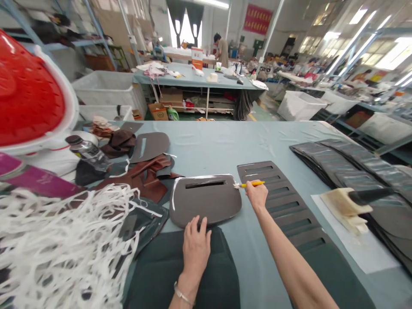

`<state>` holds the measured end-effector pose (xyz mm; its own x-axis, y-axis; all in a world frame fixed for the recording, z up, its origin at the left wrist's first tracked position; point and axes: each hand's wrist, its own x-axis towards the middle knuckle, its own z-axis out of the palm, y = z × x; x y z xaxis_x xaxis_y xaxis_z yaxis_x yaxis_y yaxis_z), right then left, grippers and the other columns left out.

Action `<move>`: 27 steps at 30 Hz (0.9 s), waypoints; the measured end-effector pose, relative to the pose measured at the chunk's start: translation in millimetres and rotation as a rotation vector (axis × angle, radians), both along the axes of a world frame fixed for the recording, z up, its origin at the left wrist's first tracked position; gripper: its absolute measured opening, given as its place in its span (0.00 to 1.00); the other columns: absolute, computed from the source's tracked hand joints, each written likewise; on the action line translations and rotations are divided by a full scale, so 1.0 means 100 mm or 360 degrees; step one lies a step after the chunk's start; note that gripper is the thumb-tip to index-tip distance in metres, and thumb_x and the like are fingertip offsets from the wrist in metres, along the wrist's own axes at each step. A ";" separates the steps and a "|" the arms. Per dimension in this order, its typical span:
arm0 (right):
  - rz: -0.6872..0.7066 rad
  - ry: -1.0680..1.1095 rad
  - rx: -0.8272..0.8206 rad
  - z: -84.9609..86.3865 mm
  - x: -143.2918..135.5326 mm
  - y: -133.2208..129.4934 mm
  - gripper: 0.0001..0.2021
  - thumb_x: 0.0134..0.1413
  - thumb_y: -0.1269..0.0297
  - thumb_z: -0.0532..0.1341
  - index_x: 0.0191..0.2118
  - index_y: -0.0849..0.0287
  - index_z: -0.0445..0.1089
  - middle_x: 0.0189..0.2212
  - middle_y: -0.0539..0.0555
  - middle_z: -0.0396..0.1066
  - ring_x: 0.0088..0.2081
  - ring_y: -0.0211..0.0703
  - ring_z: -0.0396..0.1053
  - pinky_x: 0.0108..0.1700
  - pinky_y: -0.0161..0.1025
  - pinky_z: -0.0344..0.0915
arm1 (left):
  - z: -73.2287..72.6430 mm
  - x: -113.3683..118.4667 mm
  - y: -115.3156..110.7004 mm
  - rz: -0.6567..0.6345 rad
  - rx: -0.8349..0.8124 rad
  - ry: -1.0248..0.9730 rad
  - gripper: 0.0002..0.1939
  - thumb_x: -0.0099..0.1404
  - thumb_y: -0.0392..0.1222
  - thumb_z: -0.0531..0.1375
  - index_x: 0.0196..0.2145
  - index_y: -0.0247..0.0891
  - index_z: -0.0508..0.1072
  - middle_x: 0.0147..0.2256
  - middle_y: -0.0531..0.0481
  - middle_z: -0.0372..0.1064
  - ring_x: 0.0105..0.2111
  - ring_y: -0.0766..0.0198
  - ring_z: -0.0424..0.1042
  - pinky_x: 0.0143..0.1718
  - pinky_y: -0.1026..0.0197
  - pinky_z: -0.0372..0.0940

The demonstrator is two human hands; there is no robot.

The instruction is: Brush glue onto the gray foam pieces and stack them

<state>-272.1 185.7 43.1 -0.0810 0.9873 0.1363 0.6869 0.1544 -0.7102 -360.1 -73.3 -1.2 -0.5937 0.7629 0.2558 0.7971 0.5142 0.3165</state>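
Note:
A dark grey rounded panel [206, 204] with a long slot lies on the blue-green table; a white line runs along its left and top edges. My left hand [195, 246] lies flat with fingers spread, fingertips at the panel's lower edge, the palm over a dark green sheet [154, 266]. My right hand [256, 196] is closed around a thin yellow brush [257, 183], whose white tip is at the panel's upper right edge. Just right of it, a long dark strip with several slots [280, 189] passes partly under my right forearm.
White strips [64, 249] are heaped at the left, near brown scraps [149, 176], a bottle [88, 152] and a red and white object [28, 90]. On the right are stacked dark panels [350, 163] and a cream-coloured block with a black handle [347, 206]. A person [222, 49] stands far back.

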 end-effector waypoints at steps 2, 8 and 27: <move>-0.0006 -0.0057 -0.0029 -0.02 0.28 -0.24 0.13 0.46 0.57 0.53 0.24 0.59 0.71 0.12 0.50 0.67 0.21 0.43 0.67 0.32 0.35 0.60 | 0.01 0.01 0.00 0.0006 0.0000 -0.0046 0.19 0.64 0.40 0.52 0.53 0.39 0.66 0.53 0.39 0.60 0.53 0.52 0.60 0.54 0.45 0.58; 0.0057 0.0000 0.0057 0.10 0.47 -1.11 0.10 0.48 0.58 0.56 0.23 0.57 0.66 0.18 0.49 0.68 0.23 0.41 0.66 0.31 0.34 0.59 | 0.13 -0.22 -0.04 0.0008 0.0233 -0.0533 0.18 0.66 0.44 0.50 0.51 0.39 0.66 0.49 0.42 0.66 0.50 0.56 0.65 0.53 0.49 0.60; 0.0157 0.0350 0.0104 0.08 0.17 -0.98 0.11 0.51 0.55 0.59 0.30 0.59 0.70 0.23 0.50 0.71 0.25 0.39 0.68 0.31 0.33 0.63 | 0.27 -0.75 0.08 0.0241 -0.0334 0.0001 0.22 0.67 0.49 0.47 0.57 0.47 0.62 0.41 0.42 0.64 0.42 0.53 0.62 0.42 0.50 0.56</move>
<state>-255.4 88.0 50.7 -0.1378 0.9647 0.2244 0.4962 0.2633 -0.8274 -434.8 -65.6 26.0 -0.7050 0.7018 0.1019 0.7063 0.6819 0.1900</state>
